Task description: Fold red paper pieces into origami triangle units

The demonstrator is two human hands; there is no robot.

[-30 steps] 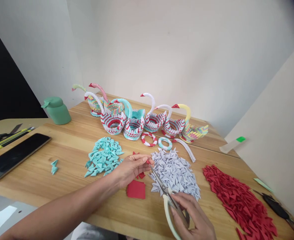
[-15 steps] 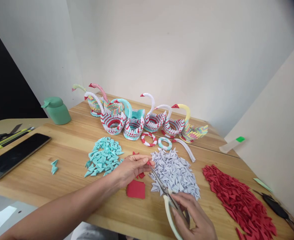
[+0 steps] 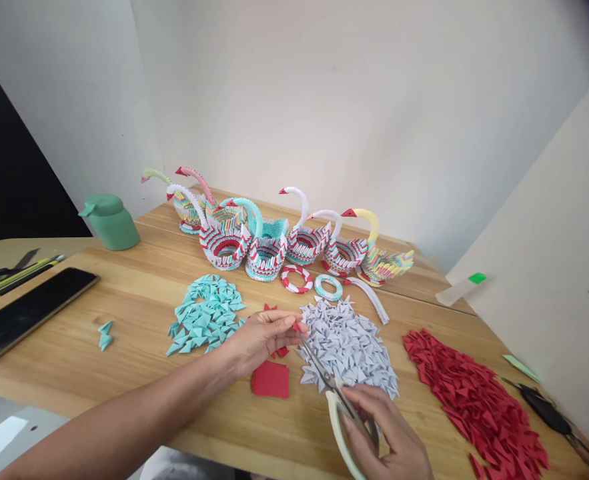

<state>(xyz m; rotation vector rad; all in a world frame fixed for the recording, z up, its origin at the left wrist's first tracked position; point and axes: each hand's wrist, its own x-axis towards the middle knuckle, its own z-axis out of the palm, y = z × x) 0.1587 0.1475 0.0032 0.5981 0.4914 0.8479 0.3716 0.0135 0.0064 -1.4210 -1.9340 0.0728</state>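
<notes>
So, nearest first: the right hand [image 3: 389, 433] is low in the frame, right of centre, fingers curled around the handles of the scissors [image 3: 330, 381]. The long axis of the scissors runs diagonally, handles at lower right, tips pointing up and left at the small red piece [image 3: 297, 327]. That piece sits around the middle of the frame, pinched between the left hand's [image 3: 259, 341] thumb and fingers. Too tiny to tell which way its own long axis goes, tbh.

Just below the left hand there's a red paper stack [image 3: 270, 380] flat on the surface [image 3: 199, 417]. The big red pile [image 3: 479, 393] slants across the lower right, and the phone [image 3: 31, 313] lies at far left. Teal pile [image 3: 207, 317] left of the left hand, pale lavender pile [image 3: 351, 347] to its right.

Past those: a red-and-white ring [image 3: 296, 291], a teal-and-white ring [image 3: 329, 297] and a curved white strip [image 3: 373, 298]. Behind them, a bunch of folded-paper swans [image 3: 267, 259], plus a green lidded container [image 3: 111, 225] at left.
</notes>
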